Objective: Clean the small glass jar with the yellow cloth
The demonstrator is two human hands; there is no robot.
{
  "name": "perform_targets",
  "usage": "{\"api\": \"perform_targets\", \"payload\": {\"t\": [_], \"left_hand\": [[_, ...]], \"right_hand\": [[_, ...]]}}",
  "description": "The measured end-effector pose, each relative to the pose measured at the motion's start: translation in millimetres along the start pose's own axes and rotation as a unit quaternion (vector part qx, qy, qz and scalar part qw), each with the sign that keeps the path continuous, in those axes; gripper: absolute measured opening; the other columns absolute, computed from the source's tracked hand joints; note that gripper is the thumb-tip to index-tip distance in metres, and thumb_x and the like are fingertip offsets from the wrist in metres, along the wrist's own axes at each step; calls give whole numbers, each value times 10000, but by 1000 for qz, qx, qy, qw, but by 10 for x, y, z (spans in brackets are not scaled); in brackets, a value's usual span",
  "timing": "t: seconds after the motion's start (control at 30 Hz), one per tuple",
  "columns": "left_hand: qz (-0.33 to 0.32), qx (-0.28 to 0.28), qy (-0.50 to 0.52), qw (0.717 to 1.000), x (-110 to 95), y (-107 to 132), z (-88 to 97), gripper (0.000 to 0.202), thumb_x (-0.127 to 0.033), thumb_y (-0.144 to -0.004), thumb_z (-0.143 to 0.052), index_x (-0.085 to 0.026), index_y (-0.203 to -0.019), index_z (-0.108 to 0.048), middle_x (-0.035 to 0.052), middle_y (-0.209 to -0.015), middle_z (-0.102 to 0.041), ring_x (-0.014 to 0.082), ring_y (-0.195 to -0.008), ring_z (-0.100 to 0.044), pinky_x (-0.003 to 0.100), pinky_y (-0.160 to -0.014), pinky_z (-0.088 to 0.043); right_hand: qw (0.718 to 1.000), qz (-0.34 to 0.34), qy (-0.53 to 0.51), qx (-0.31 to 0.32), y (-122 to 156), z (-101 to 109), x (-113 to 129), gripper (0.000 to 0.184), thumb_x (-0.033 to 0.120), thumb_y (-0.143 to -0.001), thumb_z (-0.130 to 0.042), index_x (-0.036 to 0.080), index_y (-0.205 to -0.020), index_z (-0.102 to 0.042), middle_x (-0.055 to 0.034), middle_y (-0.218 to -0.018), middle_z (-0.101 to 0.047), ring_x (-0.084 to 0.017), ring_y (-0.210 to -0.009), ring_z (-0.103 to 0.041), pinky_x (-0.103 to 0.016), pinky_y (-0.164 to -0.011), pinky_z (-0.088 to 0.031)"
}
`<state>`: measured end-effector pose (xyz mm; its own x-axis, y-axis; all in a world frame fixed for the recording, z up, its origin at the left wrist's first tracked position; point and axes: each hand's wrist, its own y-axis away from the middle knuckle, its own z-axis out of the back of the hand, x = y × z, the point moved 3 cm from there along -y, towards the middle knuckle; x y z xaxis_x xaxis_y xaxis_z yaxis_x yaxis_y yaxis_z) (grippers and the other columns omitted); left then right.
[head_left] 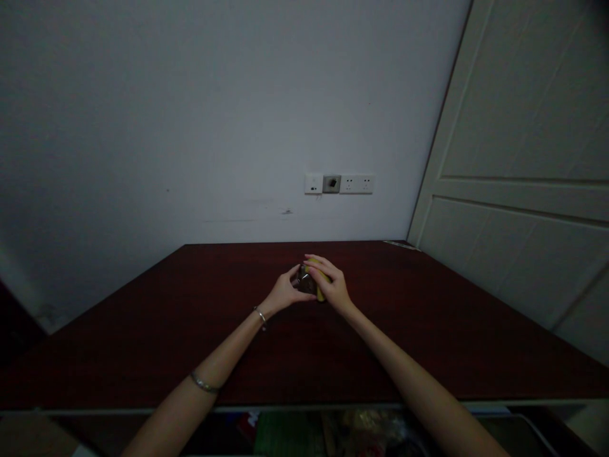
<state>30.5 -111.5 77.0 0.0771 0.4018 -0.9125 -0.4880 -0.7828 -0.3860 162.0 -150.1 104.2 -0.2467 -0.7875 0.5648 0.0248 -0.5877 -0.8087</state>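
Note:
Both my hands meet over the middle of a dark red-brown table [190, 330]. My left hand [284, 293] is curled round a small dark, shiny object [306, 281] from the left. My right hand [333, 282] closes over the same spot from the right, its fingers wrapped round something yellow [322, 285]. The dark object and the yellow thing touch each other; I cannot make out what they are. A thin bracelet sits on my left wrist [260, 314], and a second band circles my left forearm.
A plain white wall stands behind the table, with a row of wall sockets [339, 184] above it. A white panelled door [518, 171] is at the right. Below the table's near edge, a container with mixed items [304, 435] shows dimly.

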Motion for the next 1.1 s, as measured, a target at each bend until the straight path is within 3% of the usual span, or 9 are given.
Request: {"api": "perform_targets", "payload": {"t": [0.13,0.37,0.63,0.9,1.1], "left_hand": [[18,-1,42,999,-29,15,-14,805,-144,-463,-807,-146,-1196,-475,121,-1222,-539,239,-1055,-558,392,-935,-431],[20,-24,85,996,-42,32,-7,629,-156,-505,-793,-125,-1088,-559,95,-1072,-630,221,-974,-592,387,-909,-436],[28,11,75,997,-66,18,-21,701,-131,-468,-803,-133,-1120,-545,97,-1114,-609,220,-988,-585,382,-912,-431],[21,-35,66,997,-5,-13,49,546,-130,-559,-746,-130,-1078,-579,103,-1102,-619,221,-991,-582,358,-891,-439],[47,4,40,998,-71,14,-15,594,-154,-517,-783,-131,-1072,-572,86,-1065,-632,198,-935,-600,351,-881,-442]], "right_hand": [[995,-65,-68,-26,-36,31,-55,254,359,-807,-533,240,-979,-676,-63,-1141,-618,-222,-1090,-549,-412,-971,-405],[999,-1,-37,-1,19,15,87,255,312,-813,-537,279,-1042,-646,-34,-1246,-544,-220,-1134,-516,-414,-998,-379],[997,-49,-54,-34,-26,74,-39,250,338,-811,-532,249,-1001,-668,-56,-1126,-628,-225,-1087,-553,-426,-978,-398],[989,106,69,81,66,-47,119,267,215,-782,-573,327,-1012,-651,-5,-1201,-579,-219,-1148,-499,-477,-1035,-289],[1000,-12,-8,-8,-9,31,-11,223,285,-815,-530,279,-988,-671,-43,-1141,-617,-208,-1064,-563,-405,-950,-420]]}}
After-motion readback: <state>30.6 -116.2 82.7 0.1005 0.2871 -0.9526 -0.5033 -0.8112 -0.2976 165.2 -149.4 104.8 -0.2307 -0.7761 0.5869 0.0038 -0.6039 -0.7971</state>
